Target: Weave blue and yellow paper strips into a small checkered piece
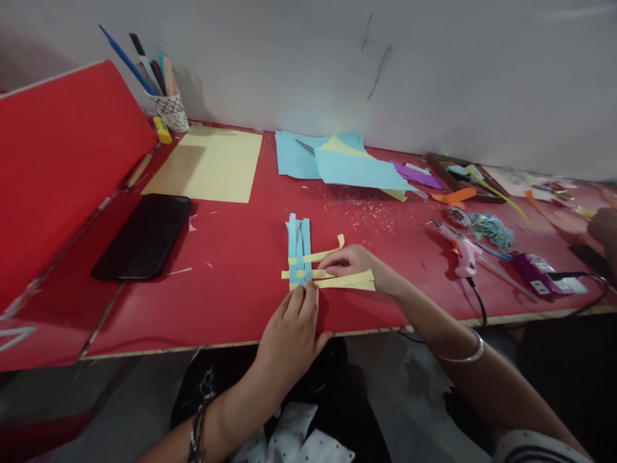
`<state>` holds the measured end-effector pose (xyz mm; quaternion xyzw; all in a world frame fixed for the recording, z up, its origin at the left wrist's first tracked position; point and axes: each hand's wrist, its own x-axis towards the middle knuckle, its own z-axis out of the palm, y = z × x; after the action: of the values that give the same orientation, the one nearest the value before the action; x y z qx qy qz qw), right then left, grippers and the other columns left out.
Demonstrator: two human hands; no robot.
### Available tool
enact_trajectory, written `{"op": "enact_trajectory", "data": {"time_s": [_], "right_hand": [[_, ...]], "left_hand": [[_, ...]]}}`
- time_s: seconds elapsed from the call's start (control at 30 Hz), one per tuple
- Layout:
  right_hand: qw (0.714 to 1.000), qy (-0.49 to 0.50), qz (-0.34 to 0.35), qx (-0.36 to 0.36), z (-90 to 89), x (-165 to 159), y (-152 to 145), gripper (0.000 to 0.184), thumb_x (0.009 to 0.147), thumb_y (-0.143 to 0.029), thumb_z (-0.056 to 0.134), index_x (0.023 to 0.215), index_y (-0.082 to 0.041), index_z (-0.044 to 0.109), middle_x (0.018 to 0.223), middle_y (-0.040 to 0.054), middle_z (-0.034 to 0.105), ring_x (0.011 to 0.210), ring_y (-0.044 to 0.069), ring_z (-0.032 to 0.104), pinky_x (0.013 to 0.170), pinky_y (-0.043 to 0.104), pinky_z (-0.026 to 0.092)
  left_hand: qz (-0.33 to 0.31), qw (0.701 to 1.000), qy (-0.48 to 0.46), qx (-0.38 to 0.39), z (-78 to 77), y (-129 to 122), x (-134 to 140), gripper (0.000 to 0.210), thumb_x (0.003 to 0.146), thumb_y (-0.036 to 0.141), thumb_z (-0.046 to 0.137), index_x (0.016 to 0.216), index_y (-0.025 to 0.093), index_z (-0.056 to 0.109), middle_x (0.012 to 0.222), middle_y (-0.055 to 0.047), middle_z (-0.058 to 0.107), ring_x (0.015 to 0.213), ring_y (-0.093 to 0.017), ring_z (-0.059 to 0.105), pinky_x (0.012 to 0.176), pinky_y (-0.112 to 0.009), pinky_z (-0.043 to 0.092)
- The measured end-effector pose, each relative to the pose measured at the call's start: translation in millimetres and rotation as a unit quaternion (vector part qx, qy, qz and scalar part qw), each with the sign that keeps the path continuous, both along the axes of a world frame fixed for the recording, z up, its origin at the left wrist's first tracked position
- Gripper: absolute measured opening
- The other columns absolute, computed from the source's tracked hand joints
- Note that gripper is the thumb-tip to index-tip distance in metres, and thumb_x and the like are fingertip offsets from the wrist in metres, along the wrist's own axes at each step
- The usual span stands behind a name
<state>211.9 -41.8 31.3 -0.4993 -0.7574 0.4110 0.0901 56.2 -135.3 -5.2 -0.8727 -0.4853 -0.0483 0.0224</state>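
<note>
On the red table, blue paper strips (292, 241) run away from me, woven with yellow paper strips (344, 281) that cross them and stick out to the right. My left hand (292, 328) lies at the near end of the weave, fingers stretched out together and fingertips pressing on the strips, thumb apart. From the right, my right hand (354, 265) reaches in with thumb and fingers pinched at the right end of a middle yellow strip. One yellow strip behind that hand curls upward at its tip. The near ends of the blue strips are partly under my left fingertips.
A black phone (142, 238) and a yellow sheet (216, 164) lie left. Blue sheets (357, 168), with scissors partly covered, sit behind paper scraps. To the right are a pink glue gun (463, 251), a purple power strip (540, 273) with cables, and another person's hand (605, 231).
</note>
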Motion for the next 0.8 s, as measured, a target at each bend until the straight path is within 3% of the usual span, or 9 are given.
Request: {"op": "enact_trajectory", "data": {"time_s": [0.3, 0.43, 0.6, 0.8], "right_hand": [[0.989, -0.028, 0.144, -0.012, 8.9, 11, 12, 0.024, 0.079, -0.022, 0.047, 0.088, -0.016, 0.068, 0.084, 0.0025, 0.067, 0.071, 0.012, 0.058, 0.061, 0.022, 0.040], [0.987, -0.067, 0.145, -0.015, 15.7, 14, 16, 0.028, 0.078, -0.020, 0.046, 0.099, -0.016, 0.064, 0.084, 0.0038, 0.065, 0.069, 0.011, 0.056, 0.060, 0.022, 0.039], [0.984, -0.076, 0.139, -0.087, 25.9, 12, 16, 0.035, 0.081, -0.028, 0.045, 0.112, -0.015, 0.055, 0.092, 0.0063, 0.062, 0.078, 0.013, 0.056, 0.065, 0.023, 0.041], [0.961, -0.224, 0.150, -0.069, 37.1, -2, 20, 0.033, 0.075, -0.009, 0.041, 0.105, -0.014, 0.055, 0.086, 0.0063, 0.060, 0.070, 0.013, 0.052, 0.058, 0.022, 0.038]], "left_hand": [[0.009, 1.000, -0.008, 0.011, -1.1, -1, 0, 0.054, 0.082, 0.041, 0.048, 0.122, 0.006, 0.048, 0.124, -0.015, 0.050, 0.107, -0.024, 0.047, 0.087, -0.030, 0.046], [0.010, 1.000, 0.016, 0.022, -0.4, 0, 0, 0.058, 0.082, 0.044, 0.045, 0.125, 0.004, 0.044, 0.126, -0.017, 0.049, 0.108, -0.025, 0.046, 0.087, -0.032, 0.045], [0.013, 1.000, 0.015, 0.013, -0.5, 0, 1, 0.059, 0.082, 0.043, 0.044, 0.126, 0.003, 0.042, 0.124, -0.017, 0.050, 0.106, -0.026, 0.046, 0.085, -0.032, 0.046], [0.002, 1.000, -0.029, -0.004, -3.9, -1, -1, 0.050, 0.084, 0.036, 0.042, 0.124, 0.006, 0.045, 0.127, -0.014, 0.046, 0.106, -0.025, 0.044, 0.086, -0.033, 0.046]]}}
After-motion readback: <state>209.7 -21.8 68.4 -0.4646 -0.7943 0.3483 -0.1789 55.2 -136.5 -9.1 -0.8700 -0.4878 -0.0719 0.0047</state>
